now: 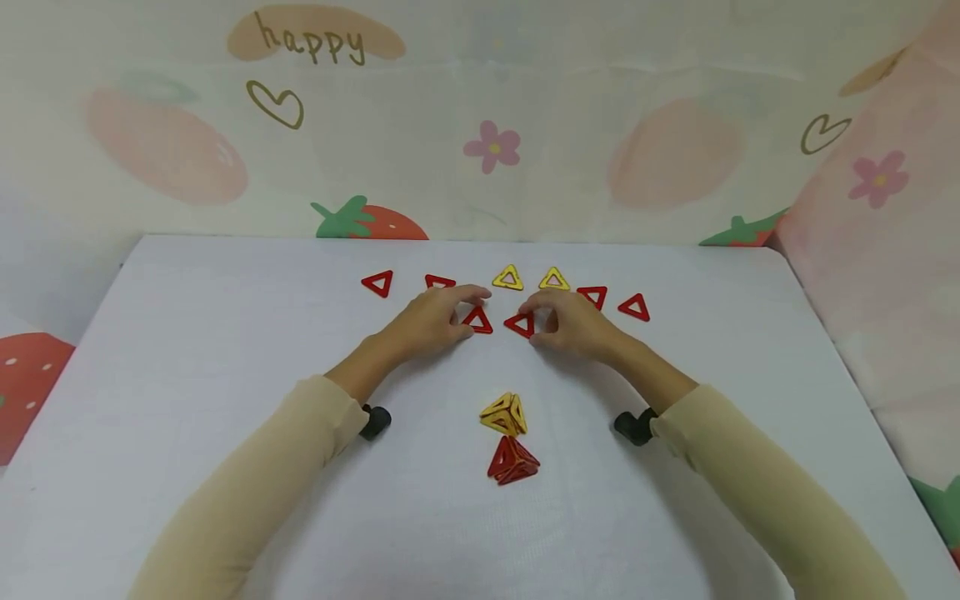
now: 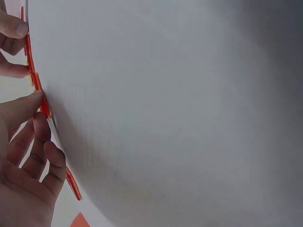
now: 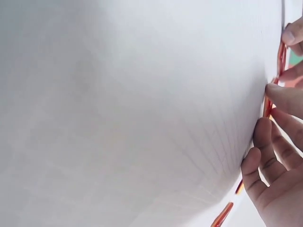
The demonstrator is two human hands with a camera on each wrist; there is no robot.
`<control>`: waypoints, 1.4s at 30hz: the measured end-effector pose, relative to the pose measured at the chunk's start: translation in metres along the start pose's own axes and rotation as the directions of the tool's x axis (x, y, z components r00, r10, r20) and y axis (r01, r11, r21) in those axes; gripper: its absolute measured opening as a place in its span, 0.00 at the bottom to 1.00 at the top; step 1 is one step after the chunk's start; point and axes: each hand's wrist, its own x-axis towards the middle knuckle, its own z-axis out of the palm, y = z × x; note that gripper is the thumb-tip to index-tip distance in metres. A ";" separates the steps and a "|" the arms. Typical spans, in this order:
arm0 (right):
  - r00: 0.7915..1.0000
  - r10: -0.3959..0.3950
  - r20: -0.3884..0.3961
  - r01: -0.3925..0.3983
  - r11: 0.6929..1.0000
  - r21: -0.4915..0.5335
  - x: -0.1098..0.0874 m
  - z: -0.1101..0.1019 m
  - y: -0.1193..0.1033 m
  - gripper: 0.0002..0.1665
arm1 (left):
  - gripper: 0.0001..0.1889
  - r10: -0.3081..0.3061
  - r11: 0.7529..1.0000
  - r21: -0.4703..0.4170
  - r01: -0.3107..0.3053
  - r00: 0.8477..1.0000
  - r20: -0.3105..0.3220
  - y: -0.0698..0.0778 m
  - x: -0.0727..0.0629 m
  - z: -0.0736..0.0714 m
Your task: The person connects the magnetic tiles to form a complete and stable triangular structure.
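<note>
Two hollow red triangle tiles lie side by side at the middle of the table in the head view. My left hand [image 1: 431, 321] pinches the left red tile [image 1: 486, 320] between thumb and fingers. Its neighbour, the right red tile [image 1: 509, 323], is pinched at its right side by my right hand [image 1: 573, 323]. A narrow gap shows between the two tiles. In the left wrist view the left thumb [image 2: 31, 99] presses on a red tile edge; from the right wrist view, the right thumb [image 3: 279, 94] does likewise.
Behind the hands lie yellow triangle tiles [image 1: 508, 287] and more red ones, on the left [image 1: 387, 283] and right [image 1: 633, 316]. Nearer me stand a yellow pyramid [image 1: 504, 415] and a red pyramid [image 1: 513, 461], close together. A patterned cloth [image 1: 555, 83] hangs behind the white table [image 1: 225, 333].
</note>
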 end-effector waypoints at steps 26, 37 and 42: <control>0.990 -0.128 0.057 0.126 0.991 0.036 -0.014 0.006 -0.003 0.37 | 0.33 0.005 0.977 -0.215 0.009 0.998 0.064 0.007 -0.010 0.006; 0.998 -0.056 -0.013 0.056 0.998 -0.029 -0.013 0.008 0.000 0.30 | 0.33 -0.004 0.976 -0.217 0.013 0.999 0.043 0.002 -0.010 0.006; 0.999 -0.045 -0.012 0.045 0.999 -0.020 -0.013 0.008 0.000 0.24 | 0.32 0.001 0.972 -0.233 0.012 0.999 0.052 0.002 -0.010 0.005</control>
